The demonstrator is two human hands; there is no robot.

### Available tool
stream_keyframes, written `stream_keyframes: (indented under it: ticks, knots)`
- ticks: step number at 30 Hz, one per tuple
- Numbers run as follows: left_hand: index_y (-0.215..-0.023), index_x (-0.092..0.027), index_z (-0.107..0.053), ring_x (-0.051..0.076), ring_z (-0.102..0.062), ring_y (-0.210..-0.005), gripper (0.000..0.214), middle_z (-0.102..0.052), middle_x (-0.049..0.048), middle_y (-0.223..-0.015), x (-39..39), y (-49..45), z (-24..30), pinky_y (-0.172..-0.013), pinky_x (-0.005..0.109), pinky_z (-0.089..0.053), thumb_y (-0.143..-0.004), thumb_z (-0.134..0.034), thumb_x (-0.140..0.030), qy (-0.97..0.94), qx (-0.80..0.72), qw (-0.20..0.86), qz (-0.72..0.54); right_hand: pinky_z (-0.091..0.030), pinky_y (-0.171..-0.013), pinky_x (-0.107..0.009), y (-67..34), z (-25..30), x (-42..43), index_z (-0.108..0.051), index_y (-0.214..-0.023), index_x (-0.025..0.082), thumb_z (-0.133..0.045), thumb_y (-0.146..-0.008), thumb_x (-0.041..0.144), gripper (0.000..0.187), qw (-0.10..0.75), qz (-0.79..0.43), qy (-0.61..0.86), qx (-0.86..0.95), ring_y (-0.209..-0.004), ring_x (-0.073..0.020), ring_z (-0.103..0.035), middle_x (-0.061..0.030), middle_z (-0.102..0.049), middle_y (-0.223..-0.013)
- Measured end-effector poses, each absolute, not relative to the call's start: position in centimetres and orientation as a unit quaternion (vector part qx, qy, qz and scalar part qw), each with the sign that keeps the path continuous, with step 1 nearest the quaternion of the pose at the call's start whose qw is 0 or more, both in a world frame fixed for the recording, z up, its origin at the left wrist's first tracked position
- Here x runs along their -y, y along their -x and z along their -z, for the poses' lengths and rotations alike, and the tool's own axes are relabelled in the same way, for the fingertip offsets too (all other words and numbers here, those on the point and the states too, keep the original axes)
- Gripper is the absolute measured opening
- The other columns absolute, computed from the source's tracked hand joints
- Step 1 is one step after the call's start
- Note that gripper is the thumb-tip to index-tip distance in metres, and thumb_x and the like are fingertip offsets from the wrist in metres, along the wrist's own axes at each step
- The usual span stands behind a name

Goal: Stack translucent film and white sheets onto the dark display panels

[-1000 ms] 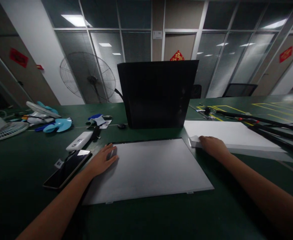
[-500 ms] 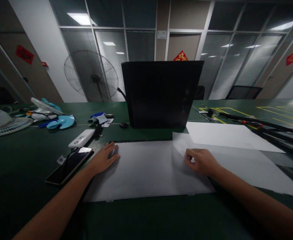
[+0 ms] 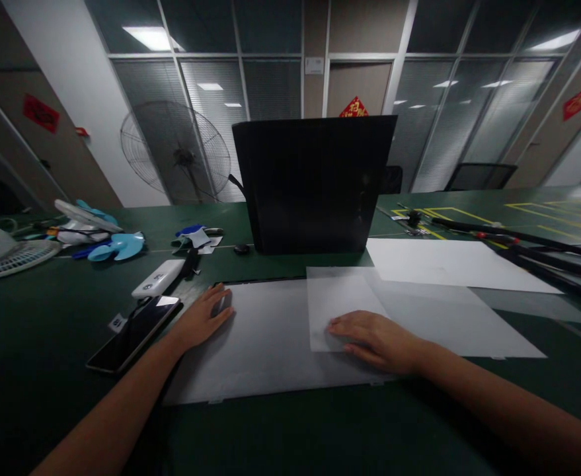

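A thin white sheet with small edge tabs [image 3: 265,350] lies on a dark backing on the table in front of me. My left hand [image 3: 205,316] rests on its left edge, fingers and thumb apart; a small dark grey patch between them is too unclear to name. A second, translucent white sheet [image 3: 468,330] overlaps the first one's right part and reaches out to the right. My right hand [image 3: 377,338] lies on this translucent sheet near its left edge, fingers stretched out, palm down. Part of both sheets is hidden under the right hand and forearm.
A large black box-shaped case [image 3: 314,185] stands behind the sheets. Left of them are a phone [image 3: 134,334], a white device [image 3: 158,279] and blue fan blades [image 3: 119,246]. Another white sheet [image 3: 459,261] and black rods [image 3: 533,237] lie to the right.
My right hand moved left and forward, from pinching the curled edge of the translucent sheet to lying on it. That sheet shifted left and now lies flatter. My left hand stayed put.
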State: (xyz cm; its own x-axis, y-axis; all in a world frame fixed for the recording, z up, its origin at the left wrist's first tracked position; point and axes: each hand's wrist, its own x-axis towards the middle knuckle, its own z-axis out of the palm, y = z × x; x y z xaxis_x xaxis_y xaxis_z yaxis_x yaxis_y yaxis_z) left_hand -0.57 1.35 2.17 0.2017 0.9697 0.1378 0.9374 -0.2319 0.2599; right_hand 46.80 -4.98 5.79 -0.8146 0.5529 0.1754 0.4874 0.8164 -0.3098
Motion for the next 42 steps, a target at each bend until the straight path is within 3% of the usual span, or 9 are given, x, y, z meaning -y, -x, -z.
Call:
stream_keyframes:
  ticks: [7, 11, 16, 22, 27, 31, 35, 39, 42]
  knots:
    - [-0.150, -0.019, -0.058, 0.036, -0.038, -0.156, 0.070, -0.044, 0.0148, -0.167, -1.3, 0.5, -2.2, -0.127, 0.055, -0.033, -0.097, -0.048, -0.064, -0.775, -0.613, 0.058, -0.139, -0.058, -0.099, -0.057, -50.2, -4.8, 2.0, -0.074, -0.130, 0.019, -0.049, -0.105, 0.036, 0.040, 0.177, 0.065, 0.466, 0.864, -0.109, -0.0327, -0.073, -0.0144, -0.076, -0.124]
    - [-0.151, -0.017, -0.057, 0.035, -0.037, -0.157, 0.071, -0.044, 0.0164, -0.167, -1.3, 0.7, -2.1, -0.127, 0.055, -0.032, -0.098, -0.047, -0.063, -0.776, -0.612, 0.062, -0.138, -0.058, -0.098, -0.056, -51.0, -4.7, 1.2, -0.079, -0.118, 0.018, -0.046, -0.106, 0.034, 0.039, 0.155, 0.070, 0.472, 0.865, -0.103, -0.0321, -0.074, -0.0125, -0.079, -0.113]
    - [-0.151, -0.018, -0.057, 0.037, -0.039, -0.156, 0.071, -0.046, 0.0155, -0.166, -1.5, 1.1, -1.8, -0.126, 0.057, -0.034, -0.097, -0.049, -0.064, -0.779, -0.607, 0.058, -0.148, -0.051, -0.112, -0.055, -48.6, -5.1, 2.9, -0.070, -0.139, 0.018, -0.046, -0.107, 0.043, 0.048, 0.131, -0.037, 0.457, 0.879, -0.127, -0.0326, -0.066, -0.0135, -0.069, -0.139]
    - [-0.151, -0.016, -0.057, 0.037, -0.039, -0.155, 0.074, -0.044, 0.0165, -0.167, -1.6, 1.1, -1.7, -0.126, 0.057, -0.033, -0.097, -0.049, -0.065, -0.779, -0.606, 0.058, -0.149, -0.027, -0.130, -0.055, -47.1, -5.8, 4.2, -0.042, -0.163, 0.029, -0.052, -0.105, 0.056, 0.065, 0.102, -0.124, 0.377, 0.912, -0.153, -0.0288, -0.040, -0.0057, -0.042, -0.166]
    - [-0.150, -0.016, -0.059, 0.037, -0.039, -0.155, 0.073, -0.046, 0.0159, -0.166, -1.6, 1.1, -1.6, -0.126, 0.056, -0.035, -0.096, -0.050, -0.065, -0.778, -0.608, 0.050, -0.149, -0.048, -0.113, -0.063, -49.2, -5.5, 2.7, -0.070, -0.139, 0.021, -0.049, -0.105, 0.049, 0.049, 0.157, 0.044, 0.515, 0.842, -0.130, -0.0370, -0.064, -0.0131, -0.070, -0.137]
    - [-0.152, -0.016, -0.056, 0.036, -0.038, -0.156, 0.073, -0.043, 0.0160, -0.168, -1.6, 1.1, -1.5, -0.127, 0.054, -0.033, -0.097, -0.049, -0.064, -0.778, -0.609, 0.053, -0.144, -0.055, -0.105, -0.060, -50.0, -5.1, 2.2, -0.079, -0.121, 0.022, -0.050, -0.105, 0.043, 0.040, 0.150, 0.090, 0.534, 0.827, -0.112, -0.0349, -0.073, -0.0109, -0.080, -0.112]
    - [-0.152, -0.015, -0.056, 0.037, -0.036, -0.157, 0.072, -0.041, 0.0175, -0.168, -1.7, 1.3, -1.5, -0.128, 0.056, -0.031, -0.097, -0.050, -0.062, -0.778, -0.609, 0.061, -0.141, -0.051, -0.111, -0.060, -48.5, -5.5, 3.0, -0.076, -0.129, 0.021, -0.051, -0.104, 0.047, 0.043, 0.128, 0.002, 0.497, 0.858, -0.126, -0.0355, -0.067, -0.0115, -0.075, -0.129]
    - [-0.150, -0.016, -0.058, 0.037, -0.037, -0.156, 0.070, -0.043, 0.0174, -0.167, -1.7, 1.4, -1.4, -0.127, 0.057, -0.031, -0.098, -0.049, -0.062, -0.781, -0.603, 0.062, -0.152, -0.029, -0.128, -0.061, -47.2, -6.3, 4.0, -0.051, -0.158, 0.025, -0.049, -0.106, 0.054, 0.059, 0.074, -0.121, 0.385, 0.912, -0.149, -0.0298, -0.047, -0.0072, -0.052, -0.159]
    - [-0.148, -0.019, -0.060, 0.037, -0.038, -0.156, 0.065, -0.046, 0.0157, -0.166, -1.7, 1.4, -1.4, -0.127, 0.057, -0.032, -0.101, -0.044, -0.061, -0.782, -0.599, 0.065, -0.160, -0.020, -0.131, -0.061, -47.5, -6.2, 3.9, -0.045, -0.161, 0.027, -0.051, -0.106, 0.055, 0.062, 0.071, -0.122, 0.358, 0.923, -0.153, -0.0289, -0.040, -0.0057, -0.044, -0.165]
